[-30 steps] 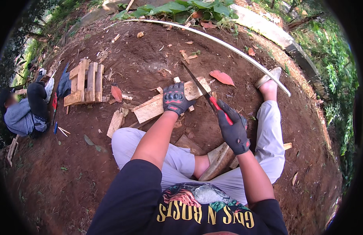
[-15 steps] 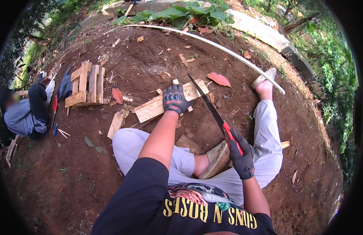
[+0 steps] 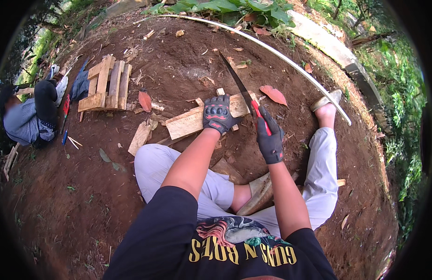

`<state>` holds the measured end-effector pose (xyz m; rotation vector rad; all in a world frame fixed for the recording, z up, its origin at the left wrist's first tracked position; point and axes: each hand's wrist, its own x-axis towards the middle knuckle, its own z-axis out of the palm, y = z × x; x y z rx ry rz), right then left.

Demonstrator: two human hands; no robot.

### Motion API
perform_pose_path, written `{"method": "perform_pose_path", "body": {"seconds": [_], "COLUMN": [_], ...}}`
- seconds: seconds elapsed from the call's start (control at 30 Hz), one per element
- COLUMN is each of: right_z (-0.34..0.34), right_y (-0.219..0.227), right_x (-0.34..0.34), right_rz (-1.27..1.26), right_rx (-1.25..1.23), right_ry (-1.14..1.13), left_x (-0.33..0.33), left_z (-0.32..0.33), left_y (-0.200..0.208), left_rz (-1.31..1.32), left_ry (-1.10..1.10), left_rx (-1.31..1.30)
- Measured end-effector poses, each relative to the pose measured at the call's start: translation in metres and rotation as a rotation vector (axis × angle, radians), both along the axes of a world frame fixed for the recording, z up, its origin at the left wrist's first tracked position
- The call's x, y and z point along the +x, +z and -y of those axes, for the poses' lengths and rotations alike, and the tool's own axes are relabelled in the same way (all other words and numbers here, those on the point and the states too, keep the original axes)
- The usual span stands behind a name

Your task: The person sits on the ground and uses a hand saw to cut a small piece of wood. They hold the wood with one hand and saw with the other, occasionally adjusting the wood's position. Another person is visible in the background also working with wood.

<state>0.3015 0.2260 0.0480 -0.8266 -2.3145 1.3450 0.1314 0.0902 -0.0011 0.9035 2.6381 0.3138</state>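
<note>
A pale wooden plank [image 3: 185, 123] lies at a slant over other wood pieces on the soil in front of me. My left hand [image 3: 218, 113], in a black glove with red trim, grips it from above, fingers curled toward its far edge. In my gloved right hand [image 3: 271, 140] is a handsaw, held by its red handle. The dark saw blade [image 3: 235, 78] points up and to the left, passing over the plank's right end. Whether its teeth touch the wood I cannot tell. A small wood stick [image 3: 220, 92] pokes out beyond my left fingers.
A slatted wooden crate-like piece [image 3: 104, 86] stands to the left, with a seated person [image 3: 27, 119] beyond it. A long pale strip [image 3: 281, 60] curves across the far side to my outstretched foot. Wood offcuts [image 3: 141, 137] and a reddish leaf [image 3: 274, 95] lie close by.
My right hand has carried the handsaw forward and to the left, from beside my leg to the plank's right end. My left hand stays on the plank while the view shifts slightly.
</note>
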Motion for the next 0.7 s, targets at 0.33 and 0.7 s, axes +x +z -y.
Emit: {"method": "perform_pose_path", "body": {"seconds": [0.33,0.7], "right_z": [0.022,0.024], "right_y": [0.062,0.079], "right_x": [0.107,0.128], "right_rz": [0.125,0.150], "right_rx": [-0.040,0.006], "right_ry": [0.039,0.062], "left_x": [-0.003,-0.001], "left_z": [0.005,0.007], "left_y": [-0.007,-0.003], "left_rz": [-0.065,-0.005], "left_ry": [-0.001,-0.007], "left_rx": [-0.034,-0.047]}}
